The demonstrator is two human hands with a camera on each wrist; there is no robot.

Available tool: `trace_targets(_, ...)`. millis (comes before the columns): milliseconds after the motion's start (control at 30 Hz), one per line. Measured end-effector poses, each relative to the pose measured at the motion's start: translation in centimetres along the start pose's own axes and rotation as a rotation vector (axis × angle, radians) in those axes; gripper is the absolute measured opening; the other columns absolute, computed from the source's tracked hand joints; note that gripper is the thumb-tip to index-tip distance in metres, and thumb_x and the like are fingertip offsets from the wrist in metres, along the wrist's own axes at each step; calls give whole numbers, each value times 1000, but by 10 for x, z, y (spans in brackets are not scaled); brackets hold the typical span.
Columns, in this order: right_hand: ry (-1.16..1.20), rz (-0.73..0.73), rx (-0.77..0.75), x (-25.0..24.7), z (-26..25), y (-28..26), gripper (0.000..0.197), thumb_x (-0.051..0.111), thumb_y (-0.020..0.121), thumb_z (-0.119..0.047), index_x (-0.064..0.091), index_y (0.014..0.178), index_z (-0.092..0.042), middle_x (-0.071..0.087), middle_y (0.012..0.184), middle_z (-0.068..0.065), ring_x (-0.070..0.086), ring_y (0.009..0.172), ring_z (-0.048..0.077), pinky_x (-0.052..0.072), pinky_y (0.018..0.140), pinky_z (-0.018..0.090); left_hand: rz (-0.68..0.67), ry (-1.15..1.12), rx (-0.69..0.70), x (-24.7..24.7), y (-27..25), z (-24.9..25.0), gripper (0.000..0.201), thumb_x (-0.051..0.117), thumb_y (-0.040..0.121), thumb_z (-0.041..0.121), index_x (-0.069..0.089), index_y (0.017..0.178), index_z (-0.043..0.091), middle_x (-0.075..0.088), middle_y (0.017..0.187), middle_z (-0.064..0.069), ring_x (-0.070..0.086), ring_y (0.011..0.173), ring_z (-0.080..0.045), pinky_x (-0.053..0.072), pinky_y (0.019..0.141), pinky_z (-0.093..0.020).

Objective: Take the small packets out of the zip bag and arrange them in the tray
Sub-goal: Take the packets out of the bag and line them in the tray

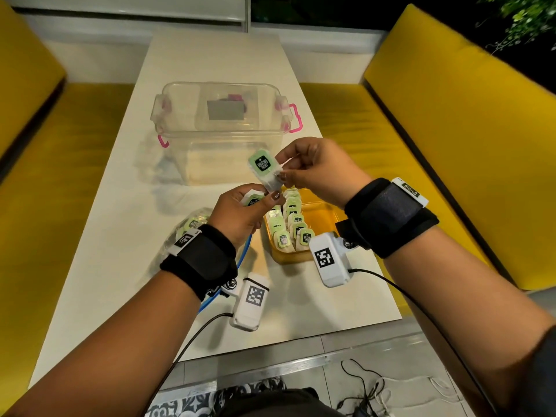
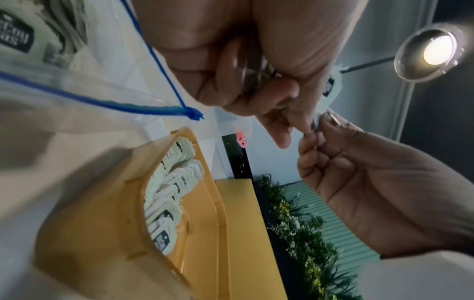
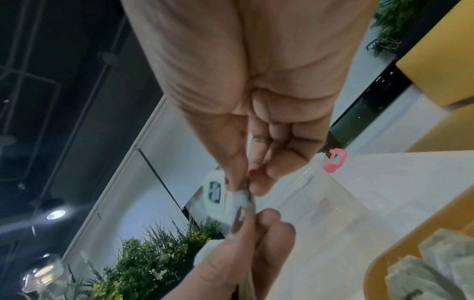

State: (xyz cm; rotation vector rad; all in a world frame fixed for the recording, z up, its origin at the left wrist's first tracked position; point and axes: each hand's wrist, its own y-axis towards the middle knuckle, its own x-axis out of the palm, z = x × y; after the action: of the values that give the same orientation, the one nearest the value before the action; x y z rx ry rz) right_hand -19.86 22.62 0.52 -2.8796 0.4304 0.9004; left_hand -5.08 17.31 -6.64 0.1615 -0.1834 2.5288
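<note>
A small packet with a green label (image 1: pixel 262 166) is up in the air over the table. My right hand (image 1: pixel 284 173) pinches its lower white edge between thumb and fingers; the right wrist view shows that pinch (image 3: pixel 243 185). Just below, my left hand (image 1: pixel 264 200) grips a small stack of packets (image 1: pixel 252 200) and its fingertips meet the same packet's edge. The yellow tray (image 1: pixel 323 210) under my hands holds two rows of standing packets (image 1: pixel 290 219). The clear zip bag (image 1: pixel 192 224) with a blue seal (image 2: pixel 115 104) lies left of the tray and holds more packets.
A clear plastic box (image 1: pixel 222 121) with pink latches stands behind the tray, mid-table. Yellow benches (image 1: pixel 451 130) run along both sides of the white table (image 1: pixel 120 281). Wrist-camera cables trail over the near table edge to the floor.
</note>
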Motion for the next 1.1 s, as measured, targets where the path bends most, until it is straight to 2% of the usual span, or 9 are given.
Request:
trace_targets(233, 40, -6, 3, 0, 3, -2, 21, 71, 81, -3, 65, 101, -5, 74, 85, 10, 72, 79, 21, 58, 81, 44, 26, -6, 33, 1, 0, 1, 3, 67, 86, 13, 67, 85, 16, 69, 72, -3, 35, 40, -5, 32, 41, -14)
trace_targets(300, 8, -14, 9, -1, 3, -3, 21, 73, 81, -10, 65, 101, -7, 74, 86, 6, 71, 76, 14, 58, 78, 39, 28, 5, 45, 0, 0, 2, 2, 67, 86, 12, 67, 86, 14, 70, 66, 4, 35, 39, -6, 32, 40, -14)
trace_targets(367, -70, 39, -19, -3, 3, -2, 23, 75, 81, -24, 67, 100, -12, 72, 90, 0, 61, 67, -4, 53, 68, 22, 11, 64, 59, -2, 2, 1, 4, 68, 85, 11, 68, 85, 15, 70, 65, 4, 36, 39, -7, 32, 41, -15)
trace_targets(433, -154, 64, -66, -7, 0, -1, 25, 74, 81, -30, 69, 101, -16, 69, 94, -3, 54, 60, -10, 45, 62, 9, -16, 174, 71, -4, 4, -2, 6, 71, 84, 14, 69, 83, 19, 67, 64, -4, 38, 44, -12, 35, 43, -18)
trace_targets(500, -204, 12, -77, -10, -2, 2, 18, 73, 82, -23, 71, 97, -15, 70, 92, 2, 57, 64, -1, 49, 63, 13, -44, 267, 76, -6, 6, -5, 6, 73, 82, 17, 70, 83, 22, 62, 69, -13, 41, 49, -15, 37, 44, -19)
trace_targets(567, -208, -60, -51, -10, -3, 2, 8, 70, 84, -15, 71, 91, -11, 71, 85, 12, 61, 66, 13, 52, 63, 25, -55, 290, 87, -4, 5, -6, 8, 73, 82, 16, 71, 89, 19, 59, 70, -8, 43, 49, -10, 39, 44, -18)
trace_targets(767, -188, -134, 5, -9, 8, -2, 6, 65, 87, -8, 66, 92, -7, 72, 82, 15, 63, 62, 11, 47, 51, 11, -53, 291, 71, -1, 5, -14, 13, 74, 81, 15, 72, 94, 15, 58, 55, 13, 42, 44, -2, 36, 44, -17)
trace_targets(933, -244, -193, 82, -12, 23, -1, 7, 64, 88, -10, 63, 95, -8, 72, 83, 11, 66, 66, 13, 55, 64, 26, -11, 395, 25, -2, 10, -29, 14, 79, 76, 14, 69, 86, 16, 64, 74, 7, 51, 47, 3, 40, 44, -15)
trace_targets(1100, -442, -355, 235, -12, 48, -1, 7, 64, 88, -14, 59, 86, -18, 68, 65, -4, 61, 53, 6, 48, 52, 18, 87, 458, -29, -8, 15, -44, 16, 78, 77, 21, 69, 87, 14, 69, 95, -5, 58, 58, -13, 47, 47, -21)
